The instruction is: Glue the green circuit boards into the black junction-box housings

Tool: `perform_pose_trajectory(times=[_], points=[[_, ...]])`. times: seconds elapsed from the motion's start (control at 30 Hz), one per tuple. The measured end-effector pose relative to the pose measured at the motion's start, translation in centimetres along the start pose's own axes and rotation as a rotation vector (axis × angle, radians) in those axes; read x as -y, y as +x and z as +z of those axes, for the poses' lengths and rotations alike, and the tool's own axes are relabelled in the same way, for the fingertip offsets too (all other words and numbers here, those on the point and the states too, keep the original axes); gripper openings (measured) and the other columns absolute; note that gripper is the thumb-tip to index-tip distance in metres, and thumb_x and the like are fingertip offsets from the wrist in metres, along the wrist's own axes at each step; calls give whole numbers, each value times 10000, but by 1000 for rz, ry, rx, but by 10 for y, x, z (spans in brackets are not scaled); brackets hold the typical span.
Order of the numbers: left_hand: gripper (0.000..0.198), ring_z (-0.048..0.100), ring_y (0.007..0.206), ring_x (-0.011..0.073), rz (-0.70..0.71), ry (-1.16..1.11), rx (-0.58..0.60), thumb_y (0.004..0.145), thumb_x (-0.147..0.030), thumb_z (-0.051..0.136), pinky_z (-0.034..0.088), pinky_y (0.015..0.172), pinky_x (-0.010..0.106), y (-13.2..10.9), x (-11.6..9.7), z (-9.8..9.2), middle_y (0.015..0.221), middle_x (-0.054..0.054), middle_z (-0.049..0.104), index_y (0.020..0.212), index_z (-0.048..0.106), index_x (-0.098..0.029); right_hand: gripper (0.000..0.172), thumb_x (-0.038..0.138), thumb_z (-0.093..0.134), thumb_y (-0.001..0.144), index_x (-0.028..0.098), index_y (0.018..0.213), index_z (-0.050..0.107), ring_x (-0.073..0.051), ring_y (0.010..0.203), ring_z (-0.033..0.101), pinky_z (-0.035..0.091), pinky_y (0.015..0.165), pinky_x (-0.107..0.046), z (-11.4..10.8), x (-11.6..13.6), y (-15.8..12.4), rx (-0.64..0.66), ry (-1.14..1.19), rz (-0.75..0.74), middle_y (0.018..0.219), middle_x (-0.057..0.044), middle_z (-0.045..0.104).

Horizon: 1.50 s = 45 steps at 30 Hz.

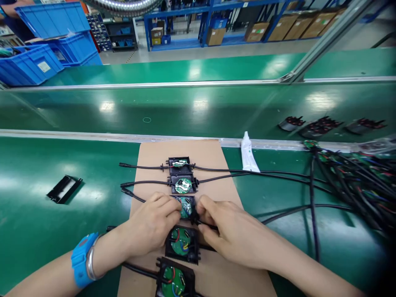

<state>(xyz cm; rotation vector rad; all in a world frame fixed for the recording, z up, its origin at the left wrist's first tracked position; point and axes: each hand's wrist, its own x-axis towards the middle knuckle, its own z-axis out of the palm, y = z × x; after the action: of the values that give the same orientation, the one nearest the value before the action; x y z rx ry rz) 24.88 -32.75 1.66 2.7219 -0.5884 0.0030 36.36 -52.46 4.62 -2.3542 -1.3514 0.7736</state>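
Several small black boxes with round green circuit boards lie in a column on a brown cardboard sheet [154,156], each with black cables running out sideways. My left hand [151,225] and my right hand [224,229] meet at the third box [186,206]. The left fingers pinch its left edge. The right fingers grip its right side where the black cable [278,212] leaves it. Two boxes [183,185] lie beyond my hands and two boxes [181,241] lie nearer me. A blue wristband and a metal bangle sit on my left wrist.
A white tube [248,154] lies at the bench's far edge, right of the cardboard. A black plastic frame [64,189] lies on the green mat at left. A heap of cabled boards [355,177] fills the right. Black parts [318,126] sit on the conveyor; blue crates [31,62] stand far left.
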Motion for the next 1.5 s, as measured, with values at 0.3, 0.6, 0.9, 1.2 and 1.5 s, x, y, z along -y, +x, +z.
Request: perform_pose_trajectory(times=[0.3,0.6,0.9,1.2,1.5], points=[[236,547,1049,209,-13,-68,56,856,-81,490,392,917,361,1,-3,0,1183,62,604,1059,584,-155,256,213,310,941,189,757,486,-147,583,491,330,566,-278,9,3,6,-55,88,50,665,-22,560],[585,539,987,232,-45,-40,66,715,-35,484,406,903,371,3,-5,-1,1127,84,602,1287,449,-151,289,160,280,931,160,748,504,-140,549,504,294,546,-277,12,-9,13,37,-26,100,655,-55,590],[468,510,886,252,-54,114,157,795,-96,447,417,820,405,11,-16,1,1030,97,591,1261,485,-108,195,21,396,785,126,827,554,-205,501,560,138,448,-289,34,2,21,-8,-615,82,636,-121,597],[405,520,1009,239,-80,3,73,779,-24,423,424,907,397,2,-8,9,1200,80,565,1151,513,-155,213,172,365,923,154,867,570,-183,723,539,426,650,-298,39,-35,8,-406,-190,-218,794,-70,572],[371,553,989,241,-53,-32,25,805,-30,408,454,896,396,1,-8,10,1160,92,600,1138,532,-136,255,81,352,901,136,817,586,-174,704,503,468,669,-304,46,-38,16,-368,-212,-334,782,-83,569]])
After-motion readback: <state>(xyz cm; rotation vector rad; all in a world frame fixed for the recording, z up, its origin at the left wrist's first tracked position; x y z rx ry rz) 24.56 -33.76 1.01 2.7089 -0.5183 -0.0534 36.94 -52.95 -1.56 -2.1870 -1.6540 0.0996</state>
